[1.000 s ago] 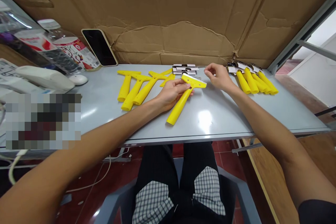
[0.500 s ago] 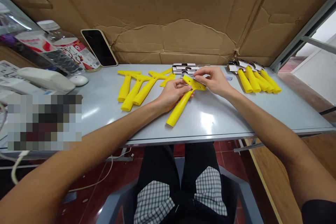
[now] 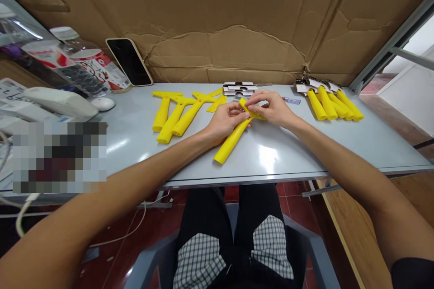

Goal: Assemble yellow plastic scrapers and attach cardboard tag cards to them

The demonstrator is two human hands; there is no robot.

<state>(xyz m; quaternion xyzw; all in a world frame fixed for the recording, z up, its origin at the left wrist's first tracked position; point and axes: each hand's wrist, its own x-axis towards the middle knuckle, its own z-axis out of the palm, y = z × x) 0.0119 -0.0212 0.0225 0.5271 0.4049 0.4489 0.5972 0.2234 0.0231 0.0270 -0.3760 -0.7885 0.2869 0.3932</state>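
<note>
Showing two bottles (image 3: 91, 54) toward the back left corner of the bench (image 3: 386, 140), capped, labelled in red and white, contents too unclear to tell. Gripping a yellow scraper (image 3: 232, 141) near its neck with the left hand (image 3: 222, 119), fingers closing on it over the middle of the bench, handle slanting toward the front edge. Touching the scraper's head with the right hand (image 3: 269, 106), fingers bending onto it; whether also pinching something small, impossible to tell.

Differing from a second ago in the right hand's place: hovering apart from the head then, meeting and partly covering it now. Revealing a slim clear tool (image 3: 291, 100) just beyond the right hand, toward the back edge, hidden then. Leaving unmoved the loose handles (image 3: 188, 116) left of the hands, the stacked white strips (image 3: 249, 87) at the back edge, and the other scrapers (image 3: 327, 103) toward the back right corner.
</note>
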